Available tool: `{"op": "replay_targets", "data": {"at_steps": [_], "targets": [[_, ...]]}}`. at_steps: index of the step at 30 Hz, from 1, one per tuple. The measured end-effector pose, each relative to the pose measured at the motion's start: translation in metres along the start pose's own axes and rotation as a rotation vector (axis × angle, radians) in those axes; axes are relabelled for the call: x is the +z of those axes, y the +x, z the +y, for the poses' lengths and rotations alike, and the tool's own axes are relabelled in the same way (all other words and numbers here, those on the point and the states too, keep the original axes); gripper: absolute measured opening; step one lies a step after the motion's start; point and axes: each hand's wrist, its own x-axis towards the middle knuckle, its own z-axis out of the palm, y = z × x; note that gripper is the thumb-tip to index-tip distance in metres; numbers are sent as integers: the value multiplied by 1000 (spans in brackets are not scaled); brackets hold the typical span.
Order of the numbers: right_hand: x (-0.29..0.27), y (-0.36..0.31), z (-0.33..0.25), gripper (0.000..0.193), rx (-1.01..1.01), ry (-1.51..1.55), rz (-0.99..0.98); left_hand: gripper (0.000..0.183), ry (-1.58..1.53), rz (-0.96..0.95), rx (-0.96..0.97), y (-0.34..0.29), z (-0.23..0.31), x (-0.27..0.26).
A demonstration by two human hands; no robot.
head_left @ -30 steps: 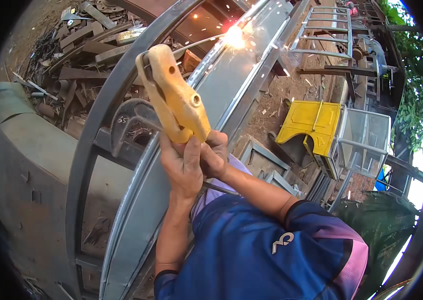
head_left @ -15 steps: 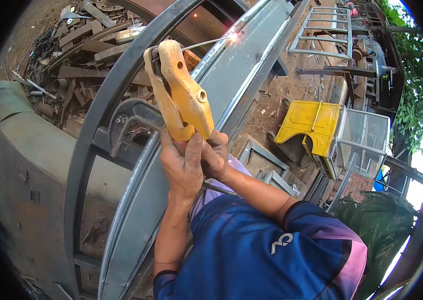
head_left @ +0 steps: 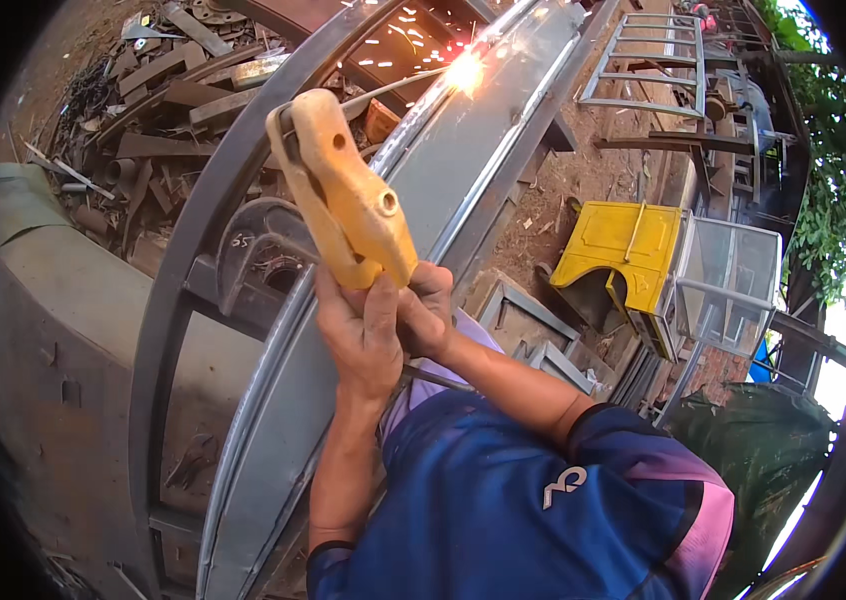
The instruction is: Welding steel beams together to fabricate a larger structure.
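Both my hands are wrapped around the lower end of a worn yellow welding electrode holder [head_left: 348, 195], my left hand [head_left: 361, 335] on its near left side and my right hand [head_left: 430, 312] close against it on the right. The holder's jaws point up and away from me. A thin welding rod [head_left: 383, 92] runs from the jaws to the right. Its tip meets the far part of a long grey steel beam [head_left: 488, 130], where a bright arc [head_left: 465, 73] throws orange sparks. The holder partly hides the beam's middle, and its handle is mostly covered by my fingers.
A dark curved steel frame [head_left: 148, 400] crosses on the left, with a dark C-shaped metal piece [head_left: 238, 255] by it. Scrap metal [head_left: 178, 110] lies heaped at the far left. On the right stand a yellow cabinet [head_left: 623, 250] and a grey ladder-like frame [head_left: 643, 60].
The arc has flared much brighter and many sparks now fly from it. The electrode holder has shifted slightly left and nearer, with both hands still around it.
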Motion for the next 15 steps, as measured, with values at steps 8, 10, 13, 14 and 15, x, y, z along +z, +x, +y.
{"op": "replay_targets", "data": {"at_steps": [8,10,13,14,15], "targets": [[-4,2,-1,31,-103,-103,-24,46,2,-12,-9,1,0,2],[-3,3,0,32,-97,-108,-11,46,19,-17,-18,2,1,1],[-3,3,1,31,-96,-104,5,44,32,-16,3,3,3,4],[-4,3,2,31,-98,-98,14,44,33,-16,3,3,4,4],[-4,3,2,31,-100,-92,23,43,49,-29,-5,4,4,4]]}}
